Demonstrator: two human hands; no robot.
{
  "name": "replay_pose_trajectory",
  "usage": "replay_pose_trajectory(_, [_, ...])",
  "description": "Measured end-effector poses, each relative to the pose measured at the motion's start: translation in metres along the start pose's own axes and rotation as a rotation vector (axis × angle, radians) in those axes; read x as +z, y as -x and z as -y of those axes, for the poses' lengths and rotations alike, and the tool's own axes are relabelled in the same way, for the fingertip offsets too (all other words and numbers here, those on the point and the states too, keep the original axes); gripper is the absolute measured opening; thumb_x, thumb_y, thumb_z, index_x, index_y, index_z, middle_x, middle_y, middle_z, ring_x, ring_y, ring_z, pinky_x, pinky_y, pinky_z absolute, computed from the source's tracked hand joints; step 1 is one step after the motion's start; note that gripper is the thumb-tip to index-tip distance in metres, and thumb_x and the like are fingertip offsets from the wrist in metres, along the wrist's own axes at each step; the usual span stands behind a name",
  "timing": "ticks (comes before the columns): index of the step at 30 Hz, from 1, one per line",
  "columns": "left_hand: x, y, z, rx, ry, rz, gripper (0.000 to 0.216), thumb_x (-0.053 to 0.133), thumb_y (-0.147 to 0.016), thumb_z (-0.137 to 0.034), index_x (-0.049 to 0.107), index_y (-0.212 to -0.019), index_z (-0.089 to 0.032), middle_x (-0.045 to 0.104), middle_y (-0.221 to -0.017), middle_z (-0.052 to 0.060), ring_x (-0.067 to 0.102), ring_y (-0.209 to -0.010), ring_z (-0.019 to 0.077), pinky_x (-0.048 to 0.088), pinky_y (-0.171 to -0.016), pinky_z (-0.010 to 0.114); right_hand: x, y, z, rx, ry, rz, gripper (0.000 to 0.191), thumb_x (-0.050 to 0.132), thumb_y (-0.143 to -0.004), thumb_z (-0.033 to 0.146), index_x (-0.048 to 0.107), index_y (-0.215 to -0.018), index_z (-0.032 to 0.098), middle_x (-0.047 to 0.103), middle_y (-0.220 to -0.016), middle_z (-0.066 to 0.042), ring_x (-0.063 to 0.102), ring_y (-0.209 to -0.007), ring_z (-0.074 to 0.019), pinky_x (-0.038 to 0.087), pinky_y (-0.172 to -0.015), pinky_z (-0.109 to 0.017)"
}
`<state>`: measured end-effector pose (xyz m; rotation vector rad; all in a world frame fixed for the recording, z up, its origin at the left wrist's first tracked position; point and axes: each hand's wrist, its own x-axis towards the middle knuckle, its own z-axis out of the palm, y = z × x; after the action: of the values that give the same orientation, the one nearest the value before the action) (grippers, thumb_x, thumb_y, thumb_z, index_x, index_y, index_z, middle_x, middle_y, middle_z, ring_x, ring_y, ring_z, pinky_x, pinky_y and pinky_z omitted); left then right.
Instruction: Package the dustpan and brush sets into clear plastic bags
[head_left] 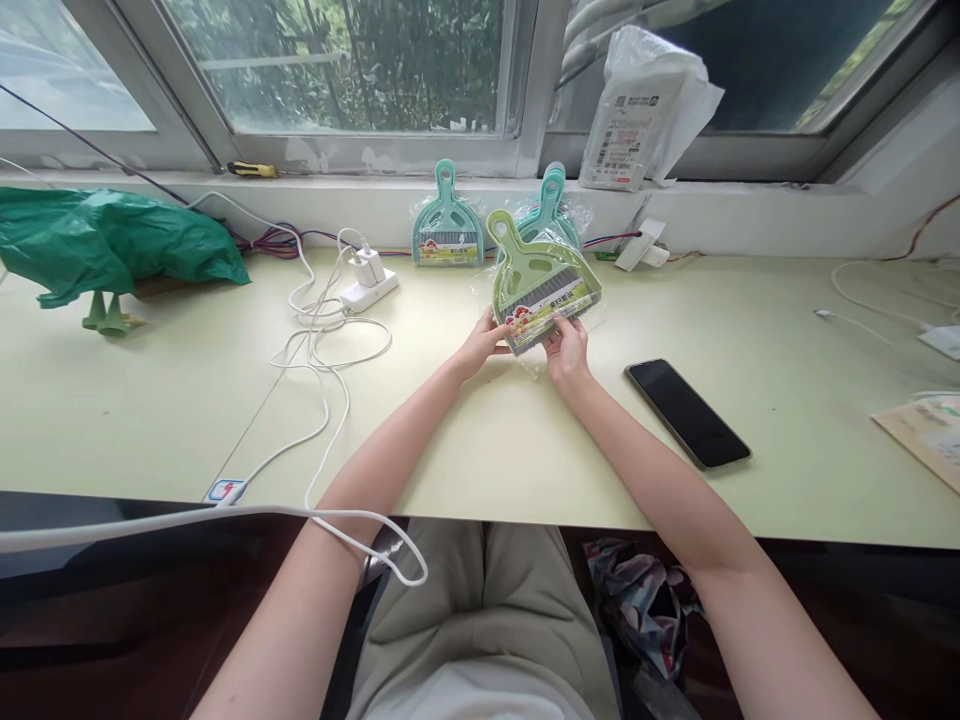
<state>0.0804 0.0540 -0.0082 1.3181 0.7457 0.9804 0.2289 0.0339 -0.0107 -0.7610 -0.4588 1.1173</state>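
A light green mini dustpan-and-brush set (540, 275) in a clear plastic wrapper is held up over the pale table (150, 400), handle pointing up and to the left. My left hand (486, 342) grips its lower left corner. My right hand (566, 345) pinches its lower edge by the printed label. Behind it, a teal set (447, 225) leans against the wall under the window, and a small stack of teal sets (555, 205) stands just right of that.
A black phone (686, 412) lies face up to the right of my hands. White cables and a power strip with a charger (367, 285) lie to the left. A green plastic bag (105, 240) sits far left. A white packet (645, 110) rests on the sill.
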Motion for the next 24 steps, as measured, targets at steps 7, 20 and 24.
replay_pose_trajectory(7, [0.0021, 0.0007, -0.0011, -0.016, -0.006, -0.023, 0.06, 0.061, -0.076, -0.031, 0.041, -0.132, -0.03, 0.056, -0.135, 0.005, 0.059, -0.116, 0.0225, 0.056, -0.088, 0.037, 0.0006, 0.0, 0.0, 0.003, -0.007, 0.001, 0.015, 0.06, -0.08, 0.015, 0.058, -0.094, 0.022, 0.071, -0.088, 0.004, 0.069, -0.078, -0.009, 0.059, -0.081, -0.026])
replay_pose_trajectory(20, [0.003, 0.0064, -0.0054, -0.023, -0.018, 0.063, 0.075, 0.068, -0.074, -0.032, 0.031, -0.14, -0.029, 0.056, -0.134, 0.011, 0.07, -0.087, 0.0189, 0.059, -0.076, 0.037, -0.0049, -0.002, -0.0015, -0.038, 0.053, 0.049, 0.015, 0.062, -0.081, 0.019, 0.059, -0.095, 0.022, 0.071, -0.096, 0.002, 0.068, -0.084, -0.0103, 0.057, -0.082, -0.027])
replay_pose_trajectory(24, [0.0035, 0.0083, -0.0062, -0.011, -0.007, 0.083, 0.076, 0.067, -0.075, -0.034, 0.029, -0.14, -0.029, 0.057, -0.133, 0.011, 0.072, -0.082, 0.0185, 0.059, -0.076, 0.038, -0.0043, -0.0014, -0.0009, -0.034, 0.035, 0.058, 0.013, 0.059, -0.083, 0.016, 0.059, -0.095, 0.022, 0.071, -0.095, 0.002, 0.068, -0.084, -0.0095, 0.058, -0.082, -0.027])
